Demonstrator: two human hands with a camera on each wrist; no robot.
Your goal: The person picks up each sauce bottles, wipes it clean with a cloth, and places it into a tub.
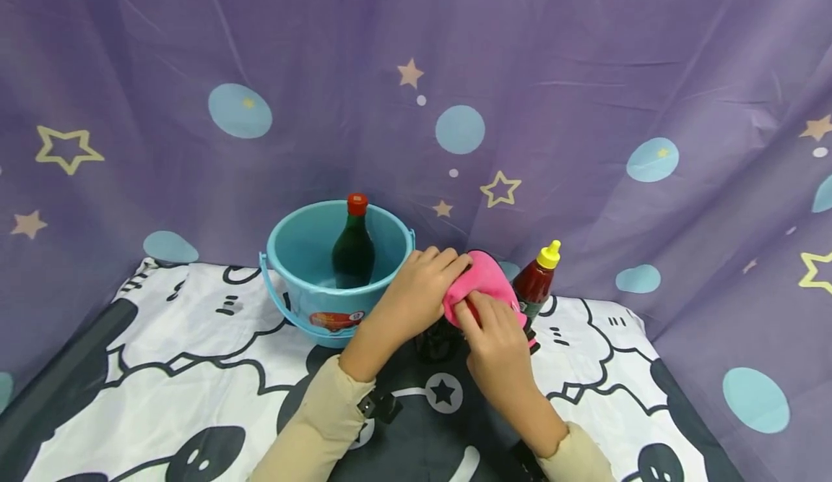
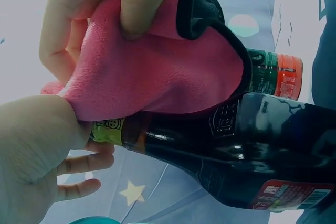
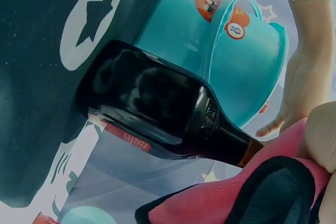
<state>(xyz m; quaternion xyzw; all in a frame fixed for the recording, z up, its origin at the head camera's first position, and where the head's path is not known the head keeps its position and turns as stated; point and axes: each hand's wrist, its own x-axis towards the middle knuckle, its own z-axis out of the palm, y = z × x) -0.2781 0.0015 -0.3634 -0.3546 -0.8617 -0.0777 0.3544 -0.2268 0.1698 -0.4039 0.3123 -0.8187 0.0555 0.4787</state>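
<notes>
A dark glass bottle (image 3: 152,103) with a yellow-green band at its neck stands on the cloth-covered table. My left hand (image 1: 422,290) is at the top of this bottle, its fingertips behind the neck and its thumb partly hidden. Over the neck hangs a pink cloth (image 2: 157,77) with black edging. My right hand (image 1: 497,345) pinches the cloth from the near side, thumb on the pink face in the left wrist view. The bottle's cap is covered by hand and cloth.
A light blue bucket (image 1: 305,283) stands to the left, with a green red-capped bottle (image 1: 353,254) inside. Just behind the cloth on the right is a red sauce bottle (image 1: 534,283) with a yellow nozzle top. A purple curtain (image 1: 364,92) hangs behind the table.
</notes>
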